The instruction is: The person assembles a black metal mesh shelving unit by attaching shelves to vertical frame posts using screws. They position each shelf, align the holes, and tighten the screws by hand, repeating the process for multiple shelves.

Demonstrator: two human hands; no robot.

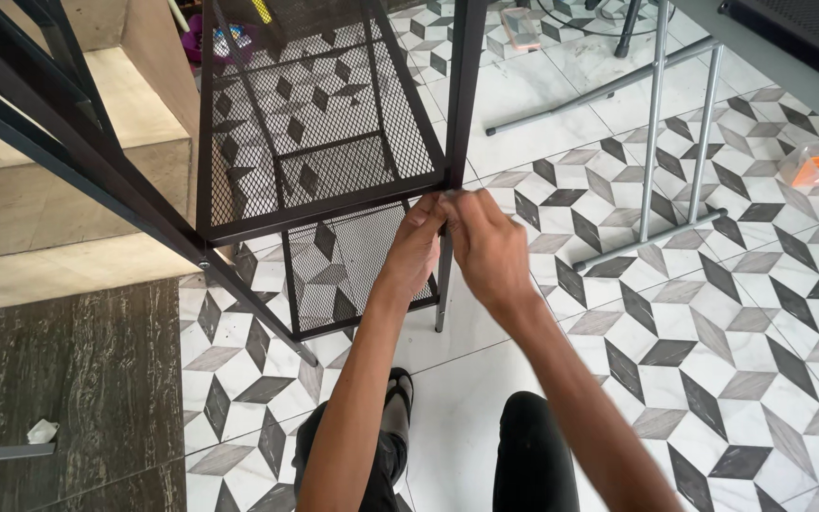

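I see both hands pinched at the black mesh shelf rack's (319,133) corner post (459,95): left hand (416,248), right hand (485,242). Whatever small part the grip holds, I cannot tell. The rack looks rigid, fairly light; I'd grab posts, not mesh.

the black metal shelf rack (319,142) stood upright on the patterned tile floor (741,313), beside the stone step (68,218). its shelves were expanded mesh in flat black frames, one tier above another. the front right post (447,275) ran down to the floor. both hands met at that post's joint with the upper shelf.
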